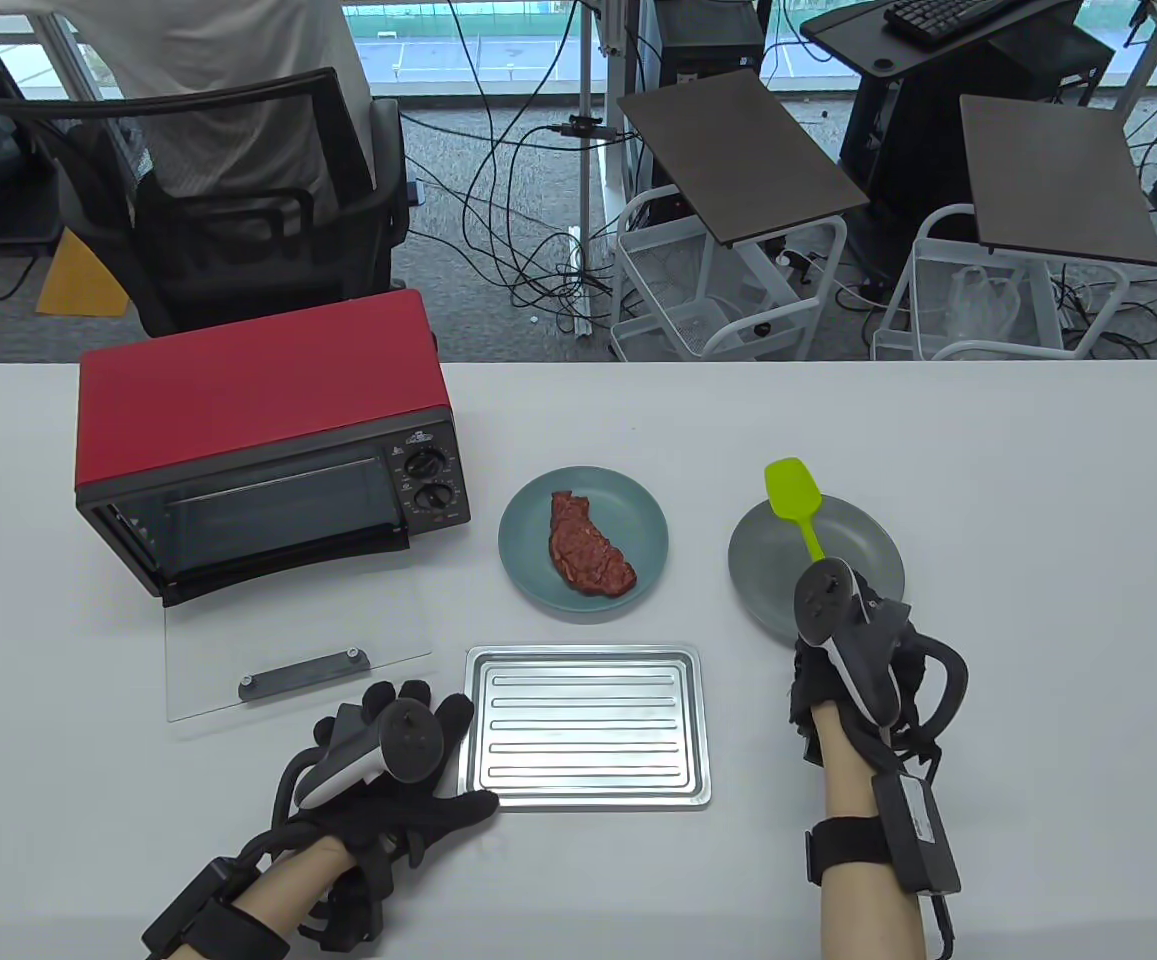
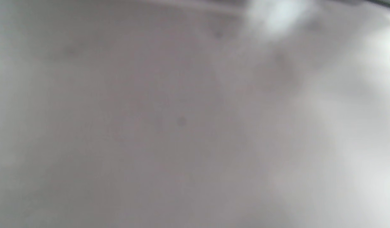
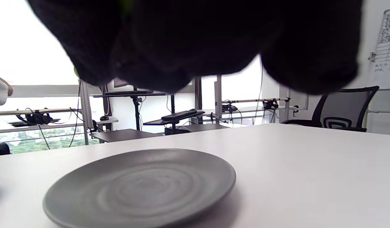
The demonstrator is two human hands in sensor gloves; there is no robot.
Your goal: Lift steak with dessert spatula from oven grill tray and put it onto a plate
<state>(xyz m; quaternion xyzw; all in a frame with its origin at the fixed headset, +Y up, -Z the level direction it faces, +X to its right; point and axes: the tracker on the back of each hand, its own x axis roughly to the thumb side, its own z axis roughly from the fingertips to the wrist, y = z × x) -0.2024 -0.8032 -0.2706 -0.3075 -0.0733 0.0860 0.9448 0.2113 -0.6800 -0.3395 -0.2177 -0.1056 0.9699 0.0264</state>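
Steak (image 1: 590,545): a raw, elongated cut lying on the teal plate (image 1: 528,570) near the middle of the table, its long axis running from far-left to near-right. It is already off the oven grill tray (image 1: 588,727), which sits bare at the table's near edge, just in front of that plate. The right hand (image 1: 843,650) is the nearer to any further move: it holds the green dessert spatula (image 1: 796,500) by its handle over the grey plate (image 1: 768,575), blade pointing away toward the far edge, so the steak lies to the left of the fingers, well apart. How those fingers wrap the handle cannot be told; the tracker hides them. The left hand (image 1: 398,775) rests spread and flat beside the tray's left edge, thumb touching its near-left corner. The red toaster oven (image 1: 258,440) stands open at the left.
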